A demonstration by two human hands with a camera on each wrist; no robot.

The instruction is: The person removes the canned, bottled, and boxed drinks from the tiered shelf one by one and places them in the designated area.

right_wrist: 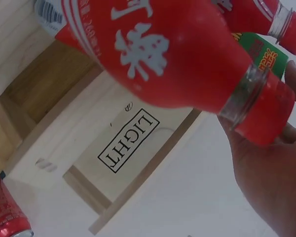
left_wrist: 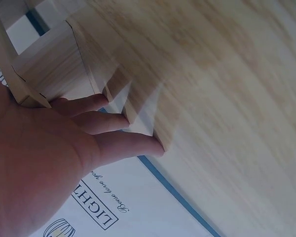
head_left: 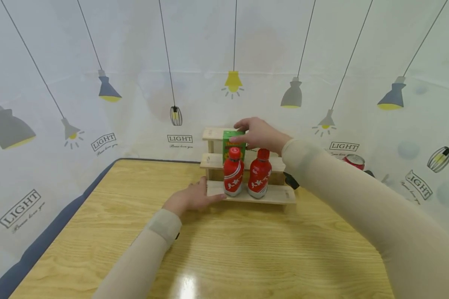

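A wooden three-step rack [head_left: 284, 194] stands at the back of the table. Two red bottles with white lettering stand upright on its bottom step: the left bottle [head_left: 233, 171] and the right bottle [right_wrist: 177, 54]. Behind the left bottle, on the middle step, a green box [head_left: 230, 136] is pinched by my right hand [head_left: 260, 133], thumb on its front and fingers behind. My left hand [head_left: 192, 196] braces the rack's lower left end, thumb along the front edge. In the left wrist view, its straight fingers [left_wrist: 133, 144] touch the tabletop. The box's lower part is partly hidden by the bottle.
A red can [head_left: 353, 161] stands right of the rack, partly behind my right forearm, with a dark object [head_left: 369, 173] next to it. A white backdrop [head_left: 142, 108] with printed lamps hangs close behind the rack. The wooden table [head_left: 247, 249] spreads in front.
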